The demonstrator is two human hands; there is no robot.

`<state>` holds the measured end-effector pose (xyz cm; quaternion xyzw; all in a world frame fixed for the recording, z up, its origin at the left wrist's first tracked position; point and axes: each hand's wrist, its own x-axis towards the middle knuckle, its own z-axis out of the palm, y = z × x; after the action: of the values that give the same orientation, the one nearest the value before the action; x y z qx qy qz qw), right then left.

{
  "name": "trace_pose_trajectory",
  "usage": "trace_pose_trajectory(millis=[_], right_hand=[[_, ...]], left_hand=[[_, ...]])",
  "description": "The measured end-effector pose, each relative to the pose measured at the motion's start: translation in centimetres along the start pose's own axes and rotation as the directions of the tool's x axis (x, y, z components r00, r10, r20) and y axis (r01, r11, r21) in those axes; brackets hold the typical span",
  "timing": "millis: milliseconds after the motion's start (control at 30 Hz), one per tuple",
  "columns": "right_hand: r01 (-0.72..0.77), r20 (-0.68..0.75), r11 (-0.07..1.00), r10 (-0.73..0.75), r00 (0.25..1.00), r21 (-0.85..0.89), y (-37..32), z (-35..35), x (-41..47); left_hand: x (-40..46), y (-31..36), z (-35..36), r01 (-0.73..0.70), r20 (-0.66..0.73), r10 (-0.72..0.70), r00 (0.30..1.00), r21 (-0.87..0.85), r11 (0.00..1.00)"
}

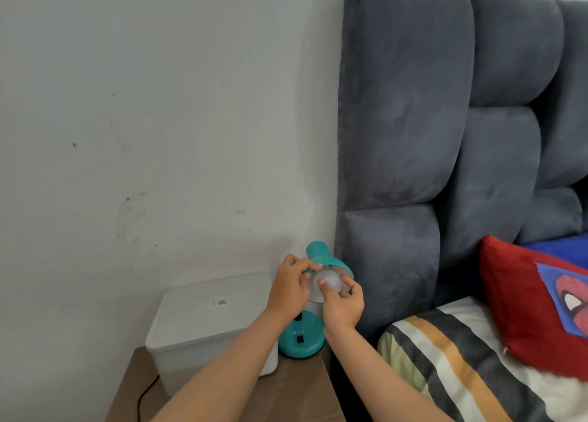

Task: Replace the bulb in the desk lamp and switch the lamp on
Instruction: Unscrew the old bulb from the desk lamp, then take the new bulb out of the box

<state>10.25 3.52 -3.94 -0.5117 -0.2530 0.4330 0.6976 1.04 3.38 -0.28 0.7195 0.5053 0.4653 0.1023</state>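
A tall headboard (445,119) of grey, suede-like padded blocks fills the right side, with a striped pillow (451,358) and a glossy red cushion (534,310) on the bed below it. Left of the bed, a wood-grain counter (296,390) carries a frosted plastic box (203,329) with a flat lid and, just beside it, a teal lamp (302,339) with a round base and cone shade tilted toward the camera. Both bare forearms reach up from the bottom edge. The left hand (289,289) is curled around the shade's left rim, fingers gripping it. The right hand (342,305) is raised under the shade's mouth, its fingers (323,283) closed around the smooth, white, round bulb (329,280), which sits inside the shade.
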Motion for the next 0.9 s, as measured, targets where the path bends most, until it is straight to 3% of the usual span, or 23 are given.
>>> trace_pose_trajectory(millis=[367,633,900], right_hand=[[0.124,0.076,0.981,-0.114,0.991,-0.147,0.2,-1.0,0.1],[0.146,0.155,0.968,-0.116,0.981,-0.203,1.9,-3.9,-2.1],[0.088,0.193,0.917,-0.012,0.981,-0.388,5.4,-4.9,-7.4]], left_hand=[[0.1,-0.4,0.2,0.04,0.002,-0.04,0.999,-0.043,0.998],[-2.3,-0.2,-1.7,0.208,-0.025,-0.215,0.976,-0.166,0.964],[-11.5,-4.8,-5.7,0.253,-0.112,-0.253,0.961,-0.022,0.967]])
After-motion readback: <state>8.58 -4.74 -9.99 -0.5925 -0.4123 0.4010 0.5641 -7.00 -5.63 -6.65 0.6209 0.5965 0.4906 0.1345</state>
